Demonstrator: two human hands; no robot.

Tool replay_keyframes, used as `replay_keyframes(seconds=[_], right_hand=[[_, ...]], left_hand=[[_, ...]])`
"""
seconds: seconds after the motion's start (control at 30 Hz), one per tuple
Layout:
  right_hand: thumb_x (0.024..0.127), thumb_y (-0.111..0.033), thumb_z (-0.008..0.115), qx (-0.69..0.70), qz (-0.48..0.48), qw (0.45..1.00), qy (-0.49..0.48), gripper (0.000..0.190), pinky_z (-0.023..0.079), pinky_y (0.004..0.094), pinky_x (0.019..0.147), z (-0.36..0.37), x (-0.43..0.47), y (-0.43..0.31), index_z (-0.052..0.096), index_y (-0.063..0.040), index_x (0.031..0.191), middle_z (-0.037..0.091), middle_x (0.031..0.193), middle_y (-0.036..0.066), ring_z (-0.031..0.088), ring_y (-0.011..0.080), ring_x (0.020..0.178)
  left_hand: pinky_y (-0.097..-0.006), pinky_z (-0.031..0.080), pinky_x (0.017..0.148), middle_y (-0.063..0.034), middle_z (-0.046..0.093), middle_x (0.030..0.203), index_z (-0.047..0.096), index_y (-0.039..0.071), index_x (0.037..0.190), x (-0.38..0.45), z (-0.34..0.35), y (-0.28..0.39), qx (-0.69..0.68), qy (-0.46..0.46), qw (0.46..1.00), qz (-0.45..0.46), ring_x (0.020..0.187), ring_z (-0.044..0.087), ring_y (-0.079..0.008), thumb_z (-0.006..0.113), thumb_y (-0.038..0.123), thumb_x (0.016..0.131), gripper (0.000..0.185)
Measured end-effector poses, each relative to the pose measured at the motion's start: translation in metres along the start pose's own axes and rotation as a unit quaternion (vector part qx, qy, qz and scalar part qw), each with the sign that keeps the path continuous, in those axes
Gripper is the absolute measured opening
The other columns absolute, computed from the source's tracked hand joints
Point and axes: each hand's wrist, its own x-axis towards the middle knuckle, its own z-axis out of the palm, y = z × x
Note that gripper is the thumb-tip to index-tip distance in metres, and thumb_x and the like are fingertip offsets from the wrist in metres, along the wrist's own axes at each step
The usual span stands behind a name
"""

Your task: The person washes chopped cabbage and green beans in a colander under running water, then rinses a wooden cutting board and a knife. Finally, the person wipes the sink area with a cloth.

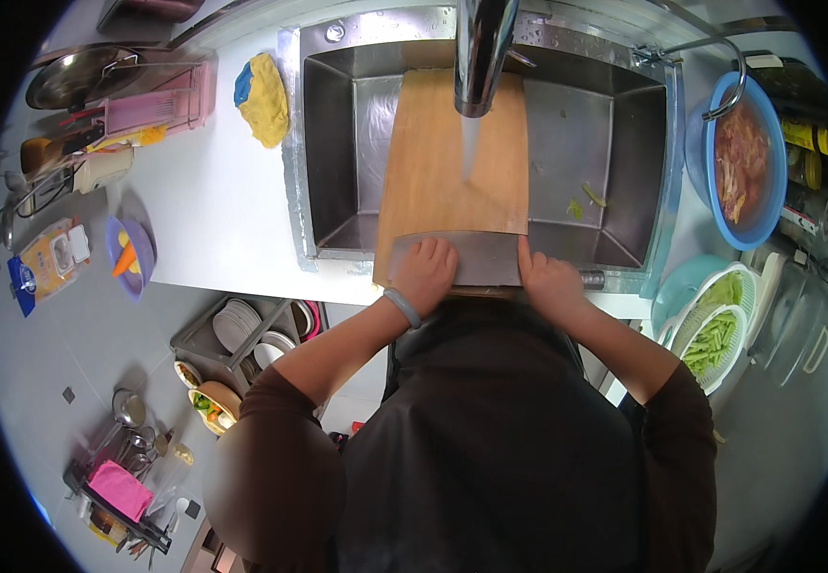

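A wooden cutting board (457, 165) lies lengthwise over the steel sink (632, 150), its near end at the counter's front edge. Across that near end rests the broad steel blade of a cleaver (485, 259). My left hand (424, 272), with a grey band on the wrist, holds the blade's left part, fingers lying over the metal. At the right, my right hand (553, 283) grips the cleaver where blade meets handle, index finger extended along the blade's end. The dark handle (593, 279) sticks out beyond it. Water runs from the chrome faucet (482, 64) onto the board.
Green scraps (589, 197) lie in the sink. A yellow and blue cloth (263, 100) sits left of it. To the right stand a blue basin of raw meat (743, 165) and white baskets of cut green vegetables (714, 340). A purple bowl (138, 265) holds a carrot.
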Motion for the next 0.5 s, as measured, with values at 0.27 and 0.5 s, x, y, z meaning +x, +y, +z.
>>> replay_keyframes(seconds=[0.27,0.5], right_hand=[[0.073,-0.011,0.054,0.009,0.009,1.000,-0.002,0.055,0.048,0.0317,0.046,0.006,0.004,0.004,0.051,0.005,0.125,0.053,0.065,0.005,0.058,0.0190,0.052],[0.074,-0.010,0.054,-0.002,0.035,0.999,-0.035,0.054,0.050,0.0326,0.046,0.007,0.006,-0.001,0.050,0.007,0.125,0.055,0.065,0.007,0.060,0.0210,0.051]], left_hand=[[-0.0340,0.041,0.070,-0.0091,0.052,0.082,0.054,0.007,0.078,0.009,0.010,-0.013,-0.001,0.009,1.000,0.018,0.082,0.051,-0.0242,0.052,0.014,0.074,0.008],[-0.0358,0.042,0.070,-0.0095,0.052,0.083,0.053,0.008,0.079,0.012,0.022,-0.017,-0.006,-0.015,0.999,0.041,0.082,0.052,-0.0254,0.051,0.014,0.075,0.008]])
